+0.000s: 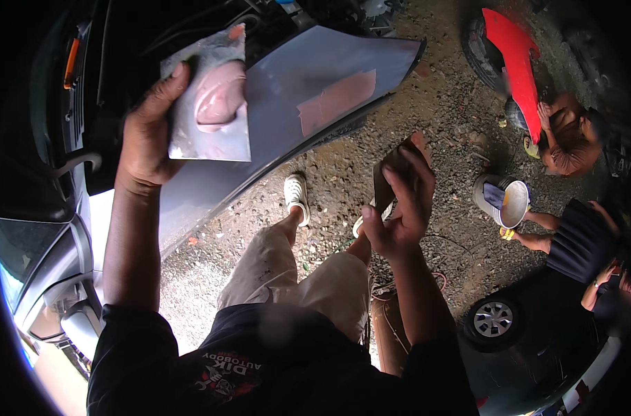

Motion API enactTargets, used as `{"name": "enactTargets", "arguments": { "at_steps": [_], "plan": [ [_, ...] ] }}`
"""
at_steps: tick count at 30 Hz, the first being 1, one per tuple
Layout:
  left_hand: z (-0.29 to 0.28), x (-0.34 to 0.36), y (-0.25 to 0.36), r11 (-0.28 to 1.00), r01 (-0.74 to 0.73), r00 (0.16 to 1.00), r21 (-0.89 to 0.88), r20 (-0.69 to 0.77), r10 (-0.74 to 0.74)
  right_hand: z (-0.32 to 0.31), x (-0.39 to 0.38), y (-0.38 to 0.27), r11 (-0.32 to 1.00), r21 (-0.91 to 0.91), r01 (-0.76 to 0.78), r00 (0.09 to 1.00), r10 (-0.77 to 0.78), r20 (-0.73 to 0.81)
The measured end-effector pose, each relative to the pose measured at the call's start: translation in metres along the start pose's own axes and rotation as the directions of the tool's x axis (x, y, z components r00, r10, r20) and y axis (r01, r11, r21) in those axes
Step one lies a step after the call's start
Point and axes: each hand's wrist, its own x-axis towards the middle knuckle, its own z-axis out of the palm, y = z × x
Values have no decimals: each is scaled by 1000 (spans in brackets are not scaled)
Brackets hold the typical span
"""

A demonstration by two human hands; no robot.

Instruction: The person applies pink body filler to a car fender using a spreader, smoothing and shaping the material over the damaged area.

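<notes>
Beneath you is rough, pebbly brown ground (461, 132) scattered with stones. Take the dark car (544, 353) as your landmark: well to its left, harsh light whitens the ground; beyond it, you see a duller, shaded stretch with a pale bucket (516, 208) and, farther off, a red panel (513, 62).

Forearms (134, 243) extended, left hand (149, 128) gripping, right hand (406, 218) with bent fingers (423, 179)
</notes>
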Motion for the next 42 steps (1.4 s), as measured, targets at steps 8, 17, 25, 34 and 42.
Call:
{"name": "enactTargets", "arguments": {
  "at_steps": [8, 17, 25, 34, 42],
  "plan": [
    [81, -15, -26, 915, 215, 930, -341, 359, -85, 1, 48, -164, 965, 109, 241, 970, -244, 19],
    [87, -26, 9, 911, 339, 807, -235, 570, -153, -15, 29, -167, 973, -232, -5, 1000, 4, -3],
    [80, -17, 11, 984, 180, 936, 6, 308, -173, -26, 62, -215, 845, -535, 14, 988, 71, 138],
    [83, -9, 3, 991, 126, 992, 39, 14, -127, 16, 79, -192, 793, -607, 40, 900, 235, 367],
    [26, 32, 41, 1000, -3, 1000, 31, 21, 2, 20, 47, -53, 971, -238, 21, 952, 54, 302]
  ]
}}
